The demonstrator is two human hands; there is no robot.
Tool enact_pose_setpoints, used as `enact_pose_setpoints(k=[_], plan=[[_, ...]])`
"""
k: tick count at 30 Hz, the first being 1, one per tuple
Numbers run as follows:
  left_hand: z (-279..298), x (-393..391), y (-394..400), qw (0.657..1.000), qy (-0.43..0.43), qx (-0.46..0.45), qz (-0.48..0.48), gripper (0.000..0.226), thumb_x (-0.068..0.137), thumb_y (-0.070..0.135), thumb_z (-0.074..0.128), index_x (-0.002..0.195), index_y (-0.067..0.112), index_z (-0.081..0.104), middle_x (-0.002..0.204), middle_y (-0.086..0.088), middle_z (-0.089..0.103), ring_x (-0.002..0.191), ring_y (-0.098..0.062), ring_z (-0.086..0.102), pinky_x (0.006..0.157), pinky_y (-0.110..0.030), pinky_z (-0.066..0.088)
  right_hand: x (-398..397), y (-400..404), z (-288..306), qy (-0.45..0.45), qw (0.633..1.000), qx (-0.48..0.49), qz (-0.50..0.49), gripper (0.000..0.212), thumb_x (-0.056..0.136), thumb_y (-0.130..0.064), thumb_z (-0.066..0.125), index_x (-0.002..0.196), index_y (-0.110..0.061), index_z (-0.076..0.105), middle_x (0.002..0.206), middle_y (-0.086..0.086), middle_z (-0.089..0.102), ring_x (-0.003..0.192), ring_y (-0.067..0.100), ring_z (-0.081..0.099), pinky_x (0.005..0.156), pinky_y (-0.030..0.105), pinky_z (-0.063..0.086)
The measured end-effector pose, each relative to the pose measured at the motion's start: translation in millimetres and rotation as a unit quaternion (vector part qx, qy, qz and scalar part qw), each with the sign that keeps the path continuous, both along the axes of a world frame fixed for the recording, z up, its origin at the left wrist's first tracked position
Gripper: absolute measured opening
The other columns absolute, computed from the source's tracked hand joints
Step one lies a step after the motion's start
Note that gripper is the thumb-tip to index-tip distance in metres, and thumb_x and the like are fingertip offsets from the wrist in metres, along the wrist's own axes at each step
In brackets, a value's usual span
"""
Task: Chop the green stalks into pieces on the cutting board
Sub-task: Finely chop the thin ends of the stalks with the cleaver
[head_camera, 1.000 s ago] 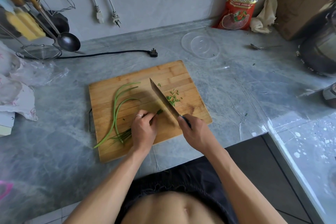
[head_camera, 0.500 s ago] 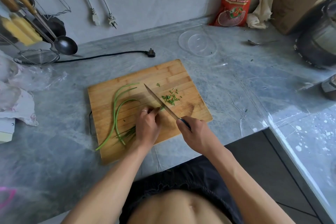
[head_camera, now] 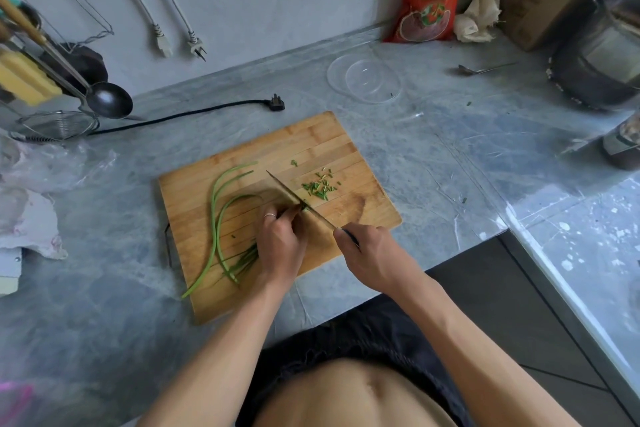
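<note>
Bamboo cutting board (head_camera: pixel 322 146): green stalks (head_camera: pixel 216 218) pinched by left hand (head_camera: pixel 280 243); knife (head_camera: pixel 294 198) gripped by right hand (head_camera: pixel 374 253); chopped pieces (head_camera: pixel 320 187). Clear plastic bowl (head_camera: pixel 363 80): contents indiscernible.

My green stalks (head_camera: pixel 217 218) are lying in long thin curves across the left half of the wooden cutting board (head_camera: pixel 311 142), one end hanging past its near edge, the bunched cut ends lying against my knife (head_camera: pixel 298 199) blade. Small chopped pieces (head_camera: pixel 320 186) are sitting scattered on the board's right side, just beyond the blade.
</note>
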State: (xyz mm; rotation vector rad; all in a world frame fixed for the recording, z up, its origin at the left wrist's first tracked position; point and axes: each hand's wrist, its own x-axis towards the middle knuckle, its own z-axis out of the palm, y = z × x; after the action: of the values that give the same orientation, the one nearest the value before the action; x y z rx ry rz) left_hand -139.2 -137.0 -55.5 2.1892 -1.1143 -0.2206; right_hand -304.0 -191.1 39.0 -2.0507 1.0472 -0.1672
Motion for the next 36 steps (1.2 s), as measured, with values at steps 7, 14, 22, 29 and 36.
enact_pose_setpoints(k=[7,14,22,29,36], plan=[[-6.3,0.9,-4.5,0.998,0.037,-0.039,0.037,0.021,0.089,0.020,0.057,0.093,0.011,0.076,0.081,-0.009,0.066,0.076,-0.028,0.058,0.067,-0.042,0.048,2.1,4.7,-8.0,0.028,0.999,-0.017,-0.012,0.041,0.100,-0.041,0.034,0.063,-0.022,0.032,0.056,0.006,0.040,0.049,0.022,0.032,0.046,0.038,0.030],[-8.5,1.6,-5.7,0.997,0.047,-0.045,0.034,0.023,0.090,0.019,0.055,0.090,0.010,0.076,0.079,-0.009,0.067,0.077,-0.028,0.057,0.067,-0.042,0.048,6.1,16.6,-4.6,0.070,0.995,-0.070,0.032,0.033,0.104,-0.041,0.026,0.080,-0.021,0.034,0.057,0.005,0.044,0.045,0.027,0.041,0.044,0.036,0.034],[-8.6,3.3,-7.6,0.996,0.056,-0.058,0.030,0.024,0.090,0.020,0.056,0.091,0.010,0.077,0.079,-0.010,0.063,0.075,-0.028,0.057,0.066,-0.042,0.047,14.0,7.9,-13.7,0.064,0.994,-0.079,0.031,0.033,0.105,-0.039,0.028,0.081,-0.016,0.034,0.054,0.003,0.039,0.042,0.025,0.034,0.044,0.034,0.026],[-15.4,4.0,-8.3,0.997,0.050,-0.047,0.033,0.020,0.091,0.014,0.059,0.099,0.010,0.077,0.084,-0.010,0.060,0.076,-0.031,0.057,0.067,-0.045,0.049,-0.6,10.5,-16.3,0.073,0.994,-0.073,0.032,0.034,0.105,-0.040,0.029,0.082,-0.014,0.036,0.054,0.005,0.039,0.042,0.027,0.034,0.042,0.037,0.028],[-13.0,3.9,-7.8,0.996,0.067,-0.057,0.026,0.023,0.090,0.020,0.056,0.094,0.012,0.077,0.081,-0.007,0.060,0.077,-0.029,0.057,0.068,-0.045,0.049,18.8,3.2,-16.4,0.067,0.994,-0.084,0.035,0.031,0.105,-0.038,0.031,0.083,-0.015,0.035,0.054,0.002,0.037,0.042,0.026,0.033,0.043,0.036,0.027]])
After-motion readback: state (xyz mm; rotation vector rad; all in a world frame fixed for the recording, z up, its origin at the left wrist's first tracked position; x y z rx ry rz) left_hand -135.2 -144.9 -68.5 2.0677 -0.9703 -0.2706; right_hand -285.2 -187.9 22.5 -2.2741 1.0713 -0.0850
